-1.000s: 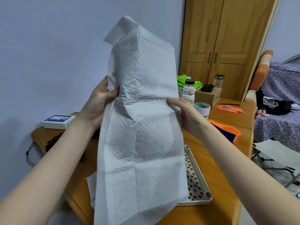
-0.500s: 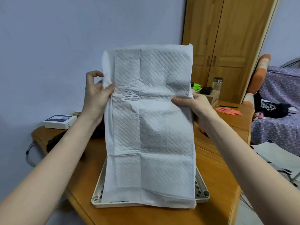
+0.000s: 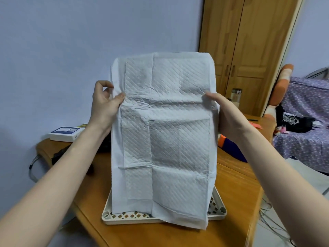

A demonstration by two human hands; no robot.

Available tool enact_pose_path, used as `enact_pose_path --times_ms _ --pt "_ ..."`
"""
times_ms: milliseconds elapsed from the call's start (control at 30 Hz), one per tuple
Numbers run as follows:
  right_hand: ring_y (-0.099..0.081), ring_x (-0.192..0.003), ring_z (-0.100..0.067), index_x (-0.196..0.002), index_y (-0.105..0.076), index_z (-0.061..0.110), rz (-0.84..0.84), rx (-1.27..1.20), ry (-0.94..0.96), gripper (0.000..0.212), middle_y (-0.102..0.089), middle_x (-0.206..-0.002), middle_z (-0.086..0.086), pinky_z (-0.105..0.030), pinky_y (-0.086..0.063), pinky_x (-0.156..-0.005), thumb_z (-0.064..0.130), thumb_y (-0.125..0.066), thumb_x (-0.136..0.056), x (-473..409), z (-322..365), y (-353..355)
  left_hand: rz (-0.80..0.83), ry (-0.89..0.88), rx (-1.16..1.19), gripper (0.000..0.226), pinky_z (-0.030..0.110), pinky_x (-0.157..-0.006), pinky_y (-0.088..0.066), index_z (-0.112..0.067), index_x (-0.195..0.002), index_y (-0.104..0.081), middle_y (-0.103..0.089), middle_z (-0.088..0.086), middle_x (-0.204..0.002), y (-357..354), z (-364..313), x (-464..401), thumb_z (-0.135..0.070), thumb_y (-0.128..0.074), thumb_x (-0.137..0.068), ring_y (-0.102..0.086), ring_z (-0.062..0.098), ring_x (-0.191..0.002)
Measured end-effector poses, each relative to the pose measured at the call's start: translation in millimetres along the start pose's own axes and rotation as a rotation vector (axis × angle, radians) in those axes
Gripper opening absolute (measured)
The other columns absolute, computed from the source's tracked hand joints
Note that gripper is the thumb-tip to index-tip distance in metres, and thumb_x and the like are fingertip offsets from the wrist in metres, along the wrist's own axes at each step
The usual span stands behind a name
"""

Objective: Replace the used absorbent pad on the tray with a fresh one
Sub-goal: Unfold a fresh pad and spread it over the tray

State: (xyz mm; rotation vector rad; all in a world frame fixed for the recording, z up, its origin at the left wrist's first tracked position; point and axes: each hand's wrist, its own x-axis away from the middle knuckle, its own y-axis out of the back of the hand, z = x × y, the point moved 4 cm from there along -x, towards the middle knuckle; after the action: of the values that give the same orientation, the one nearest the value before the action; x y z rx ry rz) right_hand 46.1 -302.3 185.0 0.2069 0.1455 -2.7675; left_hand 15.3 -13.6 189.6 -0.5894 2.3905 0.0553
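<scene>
A white quilted absorbent pad [image 3: 169, 136] hangs unfolded in front of me, upright, creased in a grid. My left hand [image 3: 105, 102] pinches its left edge and my right hand [image 3: 226, 113] grips its right edge, both about a third of the way down. The pad's bottom edge drapes over the near rim of a cream plastic tray [image 3: 220, 211] with a lattice floor, which lies on the wooden table [image 3: 160, 234]. The pad hides most of the tray, so I cannot tell what lies in it.
A white box [image 3: 64, 133] sits at the table's far left beside a dark object. An orange and blue container [image 3: 231, 147] stands right of the pad. Behind are a wooden wardrobe [image 3: 249, 50], a glass jar [image 3: 236, 95], and a purple-covered bed [image 3: 306, 122] at right.
The pad went from half-folded and bunched to fully spread flat between both hands. It has dropped lower, and its bottom edge now lies over the tray's near rim.
</scene>
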Motion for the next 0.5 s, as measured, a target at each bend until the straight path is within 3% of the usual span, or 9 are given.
enact_pose_path --times_ms 100,233,333,500 --pt "-0.071 -0.089 -0.009 -0.098 -0.067 0.025 -0.017 -0.009 0.023 0.020 -0.075 -0.095 0.009 -0.023 -0.056 -0.079 0.040 -0.055 -0.091 0 4 2 0.001 -0.018 -0.005 0.031 0.030 -0.084 -0.041 -0.028 -0.088 -0.041 -0.048 -0.002 -0.089 0 0 -1 -0.007 -0.061 -0.079 -0.049 0.018 -0.090" --pt "-0.069 -0.089 -0.015 -0.113 -0.065 0.006 -0.118 0.012 0.116 0.031 -0.072 -0.101 -0.004 -0.025 -0.056 -0.075 0.017 -0.068 -0.084 -5 8 13 -0.009 -0.092 -0.084 0.031 0.028 -0.084 -0.039 -0.028 -0.088 -0.040 -0.045 -0.005 -0.087 3 -4 -3 -0.006 -0.060 -0.077 -0.047 0.019 -0.090" --pt "-0.068 -0.091 -0.019 -0.118 -0.061 0.002 -0.159 0.013 0.171 0.043 -0.070 -0.106 -0.010 -0.026 -0.055 -0.074 0.005 -0.072 -0.077 -7 10 17 -0.008 -0.123 -0.121 0.030 0.027 -0.083 -0.038 -0.029 -0.087 -0.040 -0.045 -0.006 -0.087 2 -5 -2 -0.009 -0.059 -0.075 -0.047 0.015 -0.087" --pt "-0.072 -0.082 -0.010 -0.106 -0.065 0.007 -0.131 0.011 0.157 0.033 -0.074 -0.092 0.002 -0.021 -0.057 -0.067 0.033 -0.063 -0.086 -2 15 13 -0.016 -0.085 -0.146 0.030 0.040 -0.094 -0.043 -0.034 -0.087 -0.042 -0.051 0.005 -0.098 2 2 -1 -0.012 -0.061 -0.077 -0.051 0.020 -0.098"
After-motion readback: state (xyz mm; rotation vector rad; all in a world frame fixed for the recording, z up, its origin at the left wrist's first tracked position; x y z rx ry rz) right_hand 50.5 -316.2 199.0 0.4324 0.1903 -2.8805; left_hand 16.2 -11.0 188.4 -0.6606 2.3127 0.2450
